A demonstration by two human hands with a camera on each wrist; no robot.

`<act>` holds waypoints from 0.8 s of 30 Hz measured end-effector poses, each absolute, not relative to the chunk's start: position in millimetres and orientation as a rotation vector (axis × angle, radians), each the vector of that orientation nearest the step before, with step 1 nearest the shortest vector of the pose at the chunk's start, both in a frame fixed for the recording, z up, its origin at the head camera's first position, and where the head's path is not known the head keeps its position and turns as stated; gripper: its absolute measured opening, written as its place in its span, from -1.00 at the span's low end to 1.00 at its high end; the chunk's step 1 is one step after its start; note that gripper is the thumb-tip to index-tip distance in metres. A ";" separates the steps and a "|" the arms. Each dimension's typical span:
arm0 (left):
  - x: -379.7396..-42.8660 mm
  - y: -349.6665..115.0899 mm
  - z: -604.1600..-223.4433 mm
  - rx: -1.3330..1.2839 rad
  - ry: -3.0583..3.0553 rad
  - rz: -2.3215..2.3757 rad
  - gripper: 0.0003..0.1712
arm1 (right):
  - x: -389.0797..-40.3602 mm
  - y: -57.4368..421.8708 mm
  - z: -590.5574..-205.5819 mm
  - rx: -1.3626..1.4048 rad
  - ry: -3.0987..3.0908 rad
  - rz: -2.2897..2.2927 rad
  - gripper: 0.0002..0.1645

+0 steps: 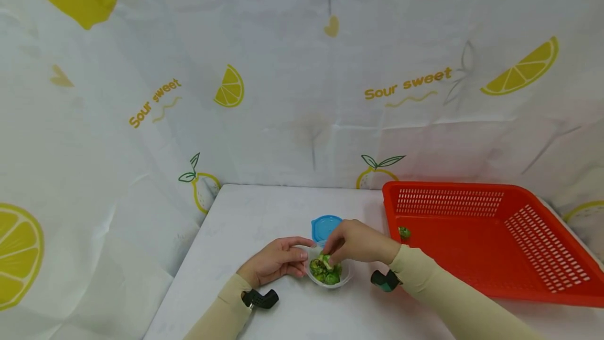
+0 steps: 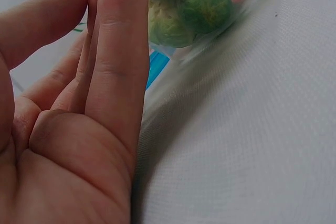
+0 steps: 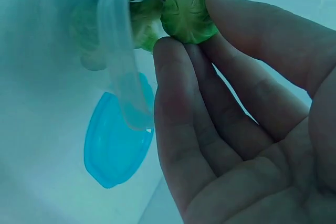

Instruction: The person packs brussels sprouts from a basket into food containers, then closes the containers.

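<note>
A small clear plastic tub (image 1: 346, 277) stands on the white table with several Brussels sprouts (image 1: 332, 278) in it. My left hand (image 1: 279, 262) holds the tub at its left side, thumb and fingers at the rim. Over the opening, my right hand (image 1: 360, 242) pinches one Brussels sprout (image 3: 189, 14) between thumb and fingertips. In the right wrist view the tub's wall (image 3: 122, 51) is right beside those fingertips. Sprouts in the tub (image 2: 203, 3) show beyond the left fingers in the left wrist view.
A blue lid (image 1: 325, 227) lies on the table just behind the tub. At the right stands a large red plastic basket (image 1: 453, 251), with one sprout (image 1: 404, 232) at its left inside. A white lemon-print cloth (image 1: 292, 135) hangs behind the table.
</note>
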State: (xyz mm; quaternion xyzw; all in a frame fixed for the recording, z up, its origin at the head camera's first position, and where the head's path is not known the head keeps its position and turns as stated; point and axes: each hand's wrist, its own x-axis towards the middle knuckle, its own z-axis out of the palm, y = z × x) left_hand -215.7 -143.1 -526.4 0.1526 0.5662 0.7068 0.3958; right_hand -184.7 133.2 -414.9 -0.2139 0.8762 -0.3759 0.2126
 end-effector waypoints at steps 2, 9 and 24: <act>-215.8 -143.1 -527.1 0.390 1.435 1.792 -0.44 | -184.3 130.7 -418.3 -0.589 2.444 -1.032 -0.84; -215.9 -143.6 -527.8 0.394 1.437 1.795 -0.43 | -183.8 136.1 -411.5 -0.589 2.484 -1.024 -0.82; -216.3 -142.7 -529.6 0.375 1.458 1.789 -0.44 | -189.8 235.5 -368.2 -0.429 2.624 -1.113 -0.76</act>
